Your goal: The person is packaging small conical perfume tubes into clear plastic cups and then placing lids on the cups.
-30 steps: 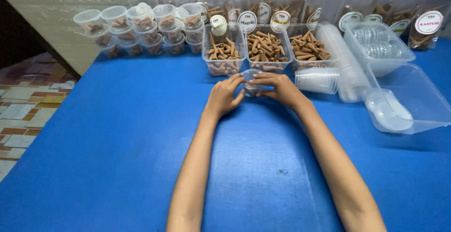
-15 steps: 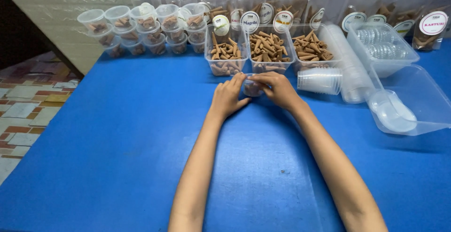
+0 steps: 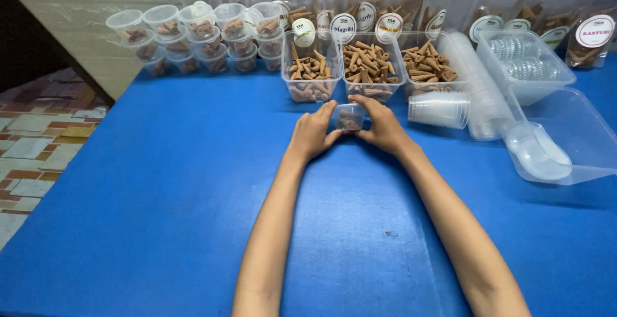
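Both hands, left hand [image 3: 311, 134] and right hand [image 3: 384, 126], had fingers closed around a small clear cup [image 3: 349, 117] of brown cones on the blue surface [image 3: 160, 195]. Just behind the cup stood three clear tubs [image 3: 369, 68] of cones; farther back, pouches with round labels [image 3: 586, 31]. Right of the cup lay stacked empty cups [image 3: 439, 109].

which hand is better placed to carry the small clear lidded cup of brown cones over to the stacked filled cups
Left, probably. The left hand and right hand both grip the small clear lidded cup, but the stacked filled cups sit far left.
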